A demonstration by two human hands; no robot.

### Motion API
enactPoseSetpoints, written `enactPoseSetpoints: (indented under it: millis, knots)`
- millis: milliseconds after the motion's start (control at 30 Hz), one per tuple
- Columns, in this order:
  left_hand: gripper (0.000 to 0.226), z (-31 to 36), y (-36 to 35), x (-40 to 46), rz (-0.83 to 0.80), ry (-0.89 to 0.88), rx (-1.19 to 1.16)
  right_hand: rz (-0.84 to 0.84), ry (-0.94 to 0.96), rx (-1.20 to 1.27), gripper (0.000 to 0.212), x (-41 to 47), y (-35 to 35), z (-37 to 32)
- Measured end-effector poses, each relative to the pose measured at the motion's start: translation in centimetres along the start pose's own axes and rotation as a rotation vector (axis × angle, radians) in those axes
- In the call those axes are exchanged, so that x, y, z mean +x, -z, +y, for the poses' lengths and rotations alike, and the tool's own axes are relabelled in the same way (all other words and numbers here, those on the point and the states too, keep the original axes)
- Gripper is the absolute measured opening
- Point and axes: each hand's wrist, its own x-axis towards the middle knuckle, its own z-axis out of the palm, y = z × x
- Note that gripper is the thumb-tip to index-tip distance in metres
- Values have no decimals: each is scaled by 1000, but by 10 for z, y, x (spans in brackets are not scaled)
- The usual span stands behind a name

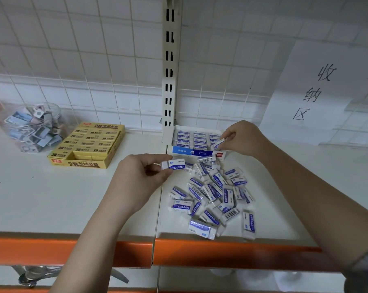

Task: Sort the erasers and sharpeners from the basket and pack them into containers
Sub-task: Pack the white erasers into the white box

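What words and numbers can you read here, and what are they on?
"ERASER": white-and-blue wrapped eraser in the left hand
"CLASSIC": blue-and-white cardboard eraser box
"2B": yellow cardboard eraser box
"收纳区": white paper wall sign
Barcode digits: too small to read

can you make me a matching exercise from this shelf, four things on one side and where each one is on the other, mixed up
Things:
1. clear jar
2. yellow box
3. white box
4. loose erasers

Places:
A. scattered on the shelf between the two forearms
B. far left, by the tiled wall
C. under the right hand, at the back by the upright post
D. between the jar and the left hand

Pairs: 1-B, 2-D, 3-C, 4-A
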Motion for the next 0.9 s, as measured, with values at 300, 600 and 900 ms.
enactPoseSetpoints:
  millis: [300, 600, 900]
  knots:
    - [22, -4, 2, 3, 5, 4, 4, -111, -15, -234, 34, 12, -6, -7]
    - [27, -5, -1, 6, -27, 2, 7, -167, -6, -414, 20, 24, -6, -9]
    - [26, -6, -3, 8, -22, 56, -48, -88, 16, -553, 27, 25, -12, -14]
